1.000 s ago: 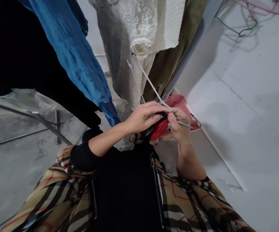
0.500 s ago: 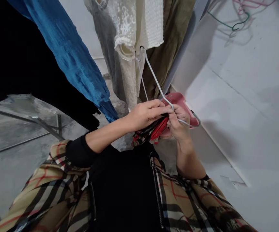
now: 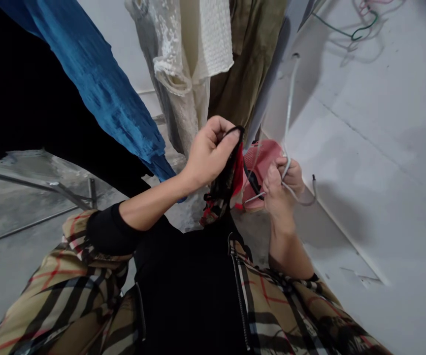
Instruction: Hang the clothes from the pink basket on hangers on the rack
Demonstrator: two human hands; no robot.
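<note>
Several metal bars [image 3: 68, 194] cross at nine o'clock, taking the middle of the view as the dial's centre. At ten o'clock hangs black cloth [image 3: 24, 98], with a blue garment [image 3: 105, 88] sloping down along its right side. White garments [image 3: 214, 39] hang just short of twelve o'clock. The left hand [image 3: 209, 155], close to the centre, has its fingers pinched together on the black edge of a dark patterned garment [image 3: 218, 197] with red parts, which hangs toward six o'clock from that grip. Olive cloth [image 3: 266, 64] drapes at one o'clock. A pink container [image 3: 268, 148] shows between the two hands, lower down. At four o'clock from the left hand, the right hand [image 3: 284, 185] has its fingers clamped on a pale wire hanger [image 3: 290, 108], one length rising toward twelve o'clock. Farther off, at two o'clock, is a green hanger [image 3: 331, 28].
</note>
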